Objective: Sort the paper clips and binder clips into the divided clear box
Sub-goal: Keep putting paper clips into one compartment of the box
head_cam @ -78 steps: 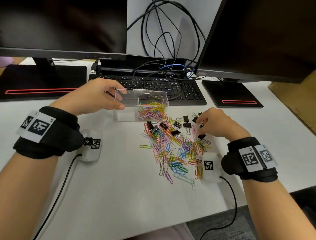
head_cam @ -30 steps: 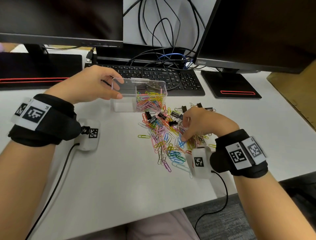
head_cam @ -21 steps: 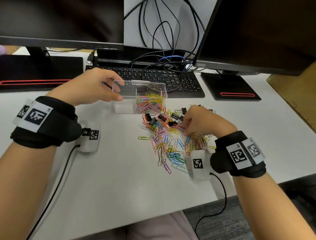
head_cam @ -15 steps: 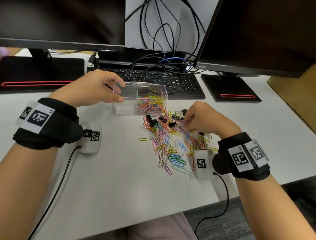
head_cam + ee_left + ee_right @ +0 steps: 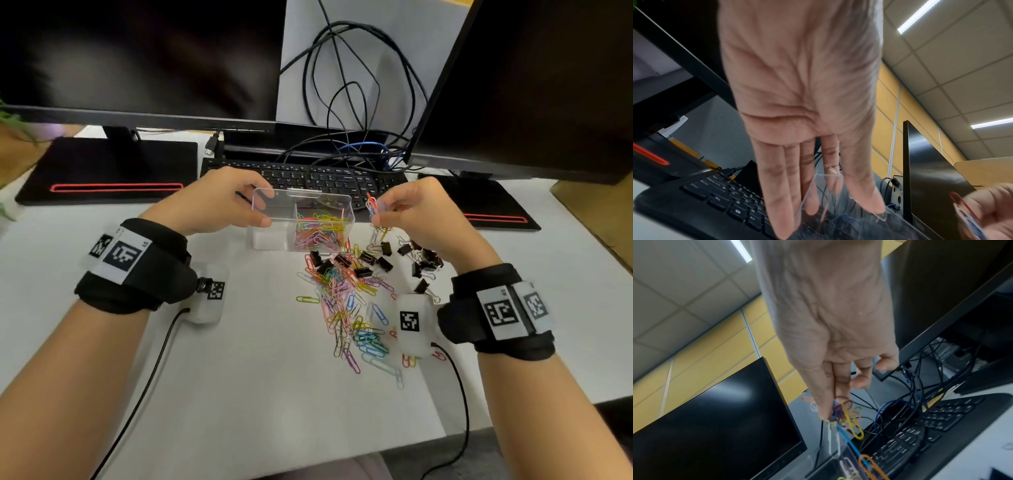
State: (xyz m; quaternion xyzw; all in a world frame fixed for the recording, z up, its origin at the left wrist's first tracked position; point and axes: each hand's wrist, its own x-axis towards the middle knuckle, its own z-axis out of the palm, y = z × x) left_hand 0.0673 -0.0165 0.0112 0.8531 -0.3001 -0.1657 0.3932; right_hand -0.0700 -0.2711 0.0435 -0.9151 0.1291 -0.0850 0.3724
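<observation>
From the head view, my left hand (image 5: 219, 202) grips the left end of the divided clear box (image 5: 301, 222), thumb on the near wall and fingers over the far rim. The box sits on the white desk (image 5: 239, 377) just in front of the keyboard (image 5: 308, 178). Its right compartment is full of coloured paper clips; the left one looks bare from here. My right hand (image 5: 421, 212) is up beside the box's right end, pinching a small bunch of paper clips (image 5: 376, 209), a few dangling below. The loose pile of paper clips (image 5: 349, 318) is spread on the desk in front of the box, with the black binder clips (image 5: 363, 263) scattered along its far edge and off to the right.

Left wrist view: thumb (image 5: 863, 186) on one side of the clear wall (image 5: 818, 191), fingers (image 5: 781, 186) on the other, fairly straight, keyboard behind. The other hand shows blurry at the right edge with a red clip.

Right wrist view: thumb and forefinger are pressed together on the bunch (image 5: 844, 410), with a yellow, a blue and an orange clip hanging in a chain over the box. The other fingers are loosely curled. It's a bit motion-blurred.
</observation>
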